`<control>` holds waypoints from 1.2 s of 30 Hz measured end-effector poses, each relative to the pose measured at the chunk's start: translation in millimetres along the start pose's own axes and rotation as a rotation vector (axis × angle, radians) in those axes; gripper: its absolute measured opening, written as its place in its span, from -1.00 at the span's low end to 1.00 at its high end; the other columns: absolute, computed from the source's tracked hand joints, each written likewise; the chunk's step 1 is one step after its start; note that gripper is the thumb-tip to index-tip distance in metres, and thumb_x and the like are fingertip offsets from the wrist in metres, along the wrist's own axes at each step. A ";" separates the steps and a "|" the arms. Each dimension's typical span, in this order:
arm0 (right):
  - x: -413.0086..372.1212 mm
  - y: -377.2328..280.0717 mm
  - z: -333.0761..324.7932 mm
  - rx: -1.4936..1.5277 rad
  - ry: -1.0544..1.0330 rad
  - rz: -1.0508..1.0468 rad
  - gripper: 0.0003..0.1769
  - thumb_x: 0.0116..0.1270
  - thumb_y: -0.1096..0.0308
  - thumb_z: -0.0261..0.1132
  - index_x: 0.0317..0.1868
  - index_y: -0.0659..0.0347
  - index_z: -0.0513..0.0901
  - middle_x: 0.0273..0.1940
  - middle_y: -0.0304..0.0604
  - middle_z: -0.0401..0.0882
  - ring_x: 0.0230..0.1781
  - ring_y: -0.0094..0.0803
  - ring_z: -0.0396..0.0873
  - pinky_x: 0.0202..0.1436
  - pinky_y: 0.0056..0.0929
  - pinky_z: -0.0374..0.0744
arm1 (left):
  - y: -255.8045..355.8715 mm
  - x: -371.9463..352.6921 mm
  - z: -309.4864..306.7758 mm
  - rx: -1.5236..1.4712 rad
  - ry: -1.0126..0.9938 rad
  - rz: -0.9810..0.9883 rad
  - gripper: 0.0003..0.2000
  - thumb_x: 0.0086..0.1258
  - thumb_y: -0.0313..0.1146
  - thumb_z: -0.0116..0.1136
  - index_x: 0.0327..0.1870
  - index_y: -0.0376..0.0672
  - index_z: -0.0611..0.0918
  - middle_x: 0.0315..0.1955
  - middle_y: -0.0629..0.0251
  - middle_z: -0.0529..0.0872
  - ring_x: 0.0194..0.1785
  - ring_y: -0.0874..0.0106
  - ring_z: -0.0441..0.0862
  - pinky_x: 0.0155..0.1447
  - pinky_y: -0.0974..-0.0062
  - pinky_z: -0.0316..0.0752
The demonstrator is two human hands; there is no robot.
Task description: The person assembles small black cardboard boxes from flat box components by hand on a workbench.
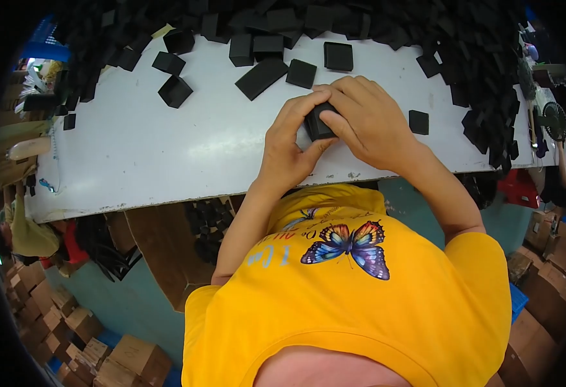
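A small black box is held between my two hands above the white table, near its front edge. My left hand grips the box from the left, fingers at its top and thumb at its lower end. From the right, my right hand curls over the box, its thumb lying on the upper face. The fingers cover part of the box. Just beyond my hands lie a black box and a longer black piece. Another black box rests to the right of my right hand.
A large heap of black boxes runs along the table's far side and down the right. Several loose ones, such as a tilted box, lie at the upper left. Below the table stands an open carton with black pieces near it.
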State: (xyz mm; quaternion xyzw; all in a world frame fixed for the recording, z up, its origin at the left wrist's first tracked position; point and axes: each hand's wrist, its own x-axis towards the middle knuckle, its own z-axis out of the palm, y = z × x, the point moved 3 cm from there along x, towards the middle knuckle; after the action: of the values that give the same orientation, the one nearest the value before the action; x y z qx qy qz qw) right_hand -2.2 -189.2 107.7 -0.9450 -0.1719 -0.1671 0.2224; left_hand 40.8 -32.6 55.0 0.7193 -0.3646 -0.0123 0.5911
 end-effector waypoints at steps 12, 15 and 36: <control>-11.9 7.7 4.5 -0.026 -0.062 -0.134 -0.32 0.24 0.09 0.49 0.39 -0.12 0.57 0.15 -0.07 0.54 0.16 -0.07 0.49 0.21 -0.14 0.47 | -8.4 -1.8 -0.3 -0.037 -0.024 -0.144 0.05 0.07 -0.50 0.59 0.65 -0.10 0.21 0.11 0.15 0.71 0.06 0.28 0.69 0.23 0.37 0.56; -12.4 7.3 4.3 0.005 -0.030 -0.157 -0.34 0.26 0.10 0.48 0.39 -0.13 0.59 0.16 -0.08 0.55 0.17 -0.08 0.50 0.21 -0.15 0.47 | -11.1 -0.1 -2.4 0.024 -0.038 -0.069 0.07 0.07 -0.49 0.60 0.66 -0.09 0.19 0.10 0.15 0.71 0.05 0.29 0.69 0.23 0.37 0.57; -21.0 16.5 8.7 0.360 0.069 -0.081 -0.39 0.12 0.36 0.57 0.23 0.19 0.69 0.28 0.06 0.53 0.28 -0.03 0.54 0.29 -0.22 0.59 | -10.3 -3.7 2.9 -0.081 -0.006 -0.046 -0.15 0.04 -0.66 0.43 0.49 -0.03 0.47 0.21 0.07 0.66 0.24 0.07 0.65 0.28 0.28 0.58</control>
State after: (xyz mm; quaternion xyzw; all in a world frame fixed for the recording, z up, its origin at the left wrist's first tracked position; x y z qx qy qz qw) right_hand -12.2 -204.2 86.2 -0.8760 -0.2291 -0.1746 0.3869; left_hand 42.1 -32.6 43.8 0.7031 -0.3488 -0.0428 0.6182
